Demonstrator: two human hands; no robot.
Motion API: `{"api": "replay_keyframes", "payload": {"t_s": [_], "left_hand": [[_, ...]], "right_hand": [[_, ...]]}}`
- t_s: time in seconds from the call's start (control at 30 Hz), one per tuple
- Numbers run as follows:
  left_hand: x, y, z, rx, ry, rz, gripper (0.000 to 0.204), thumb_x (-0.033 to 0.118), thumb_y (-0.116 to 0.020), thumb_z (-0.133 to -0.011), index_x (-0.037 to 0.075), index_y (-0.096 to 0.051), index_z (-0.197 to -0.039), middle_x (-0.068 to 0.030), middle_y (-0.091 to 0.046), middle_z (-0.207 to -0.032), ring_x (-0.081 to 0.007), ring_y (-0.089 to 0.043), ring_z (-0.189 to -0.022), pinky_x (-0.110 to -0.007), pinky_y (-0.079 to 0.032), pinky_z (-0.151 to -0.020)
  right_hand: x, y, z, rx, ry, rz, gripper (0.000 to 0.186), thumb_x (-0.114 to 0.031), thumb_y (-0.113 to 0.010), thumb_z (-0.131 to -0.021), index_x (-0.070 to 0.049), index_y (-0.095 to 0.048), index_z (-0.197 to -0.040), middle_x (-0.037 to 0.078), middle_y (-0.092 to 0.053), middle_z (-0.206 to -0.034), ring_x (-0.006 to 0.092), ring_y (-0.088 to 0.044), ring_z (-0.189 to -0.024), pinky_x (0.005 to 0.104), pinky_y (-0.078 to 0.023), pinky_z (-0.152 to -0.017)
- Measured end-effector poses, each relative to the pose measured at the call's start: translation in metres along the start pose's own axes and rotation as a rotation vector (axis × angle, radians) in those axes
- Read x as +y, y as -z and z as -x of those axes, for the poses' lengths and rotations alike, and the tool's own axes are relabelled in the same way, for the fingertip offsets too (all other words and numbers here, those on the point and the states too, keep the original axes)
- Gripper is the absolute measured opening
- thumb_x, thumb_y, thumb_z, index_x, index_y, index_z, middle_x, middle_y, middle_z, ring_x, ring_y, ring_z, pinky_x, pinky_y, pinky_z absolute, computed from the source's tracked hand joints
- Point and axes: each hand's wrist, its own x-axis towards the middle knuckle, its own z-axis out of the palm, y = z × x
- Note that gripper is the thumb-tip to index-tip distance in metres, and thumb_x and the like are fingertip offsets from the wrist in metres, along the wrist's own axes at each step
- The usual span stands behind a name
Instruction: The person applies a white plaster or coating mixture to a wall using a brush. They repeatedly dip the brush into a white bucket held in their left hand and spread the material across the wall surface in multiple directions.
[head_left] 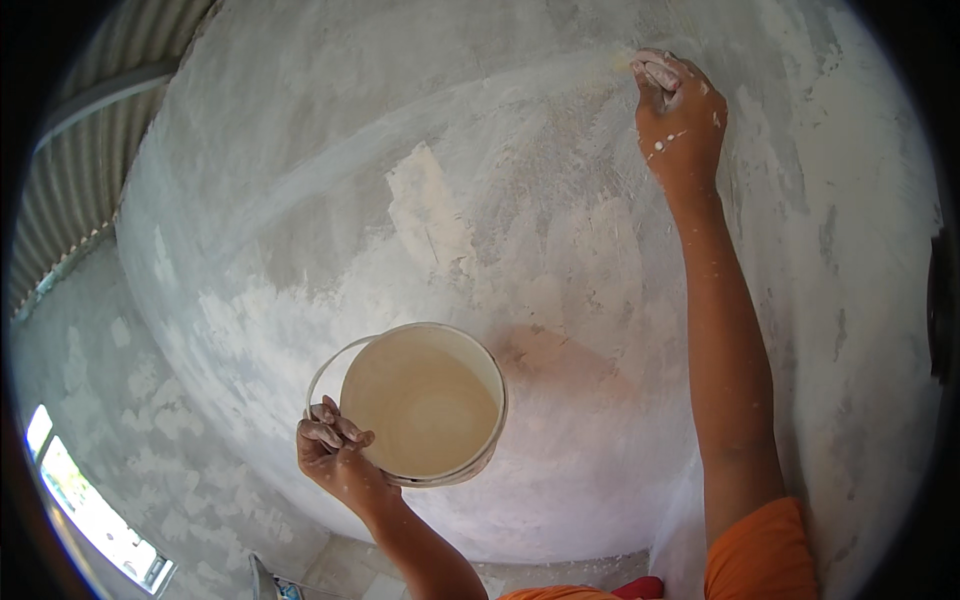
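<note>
My left hand (340,455) grips an off-white round bucket (503,425) by its left rim, and the thin handle loops up beside the fingers. Inside, the bucket looks pale beige; whether that is liquid or a coated bottom I cannot tell. My right hand (682,120) is raised high on the right against a grey plastered wall (330,240), its fingers curled closed. Whatever those fingers hold, if anything, is hidden. White spatter dots the back of this hand, and pale smears coat the left fingers.
Whitish patches (430,205) mark the wall ahead. Another patchy wall (160,430) stands at left, with a bright window (90,505) low in it. Corrugated roofing (85,160) shows at upper left. Pale floor (360,572) and something red (640,588) appear at the bottom.
</note>
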Motion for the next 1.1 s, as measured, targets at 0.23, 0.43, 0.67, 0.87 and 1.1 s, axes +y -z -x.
{"api": "replay_keyframes", "payload": {"t_s": [0.23, 0.43, 0.67, 0.87, 1.1], "left_hand": [[0.010, 0.006, -0.007, -0.060, 0.046, -0.059, 0.029, -0.013, -0.043, -0.054, 0.011, -0.037, -0.068, -0.0042, -0.050, -0.073, -0.0074, -0.046, -0.057, -0.043, -0.025, -0.120], [0.013, 0.016, -0.010, -0.114, 0.076, -0.168, 0.028, -0.014, -0.046, -0.056, 0.011, -0.038, -0.066, -0.0038, -0.047, -0.076, -0.0079, -0.050, -0.057, -0.047, -0.028, -0.119], [0.012, 0.037, -0.029, -0.334, 0.013, -0.304, 0.034, -0.023, -0.042, -0.053, 0.009, -0.037, -0.062, -0.0054, -0.046, -0.075, -0.0108, -0.054, -0.058, -0.047, -0.042, -0.110], [0.014, 0.042, -0.035, -0.393, 0.079, -0.231, 0.033, -0.026, -0.042, -0.057, 0.007, -0.036, -0.060, -0.0083, -0.051, -0.077, -0.0110, -0.059, -0.060, -0.047, -0.045, -0.108], [0.011, 0.046, -0.036, -0.430, 0.087, -0.201, 0.032, -0.021, -0.044, -0.057, 0.008, -0.031, -0.060, -0.0081, -0.045, -0.076, -0.0118, -0.054, -0.057, -0.051, -0.047, -0.107]], "right_hand": [[-0.115, -0.017, 0.115, -0.360, 0.310, -0.125, 0.023, -0.008, -0.070, -0.082, -0.001, -0.070, -0.104, 0.015, -0.067, -0.102, 0.0276, -0.069, -0.091, 0.0328, -0.060, -0.075], [-0.135, 0.034, 0.112, -0.638, -0.402, -0.746, 0.015, -0.005, -0.070, -0.084, 0.003, -0.071, -0.098, 0.017, -0.068, -0.096, 0.0229, -0.068, -0.083, 0.0316, -0.059, -0.072], [-0.144, 0.070, 0.106, -0.843, -0.878, -1.233, 0.016, 0.000, -0.072, -0.082, 0.008, -0.071, -0.096, 0.018, -0.071, -0.094, 0.0244, -0.068, -0.088, 0.0379, -0.057, -0.077], [-0.186, 0.063, 0.105, -1.354, -0.350, -0.932, 0.020, -0.002, -0.070, -0.083, -0.001, -0.074, -0.103, 0.017, -0.072, -0.099, 0.0294, -0.069, -0.089, 0.0358, -0.057, -0.080], [-0.232, 0.044, 0.172, -1.401, -0.282, -0.758, 0.020, -0.007, -0.070, -0.084, -0.006, -0.074, -0.104, 0.014, -0.071, -0.098, 0.0338, -0.066, -0.095, 0.0404, -0.052, -0.088]]}}
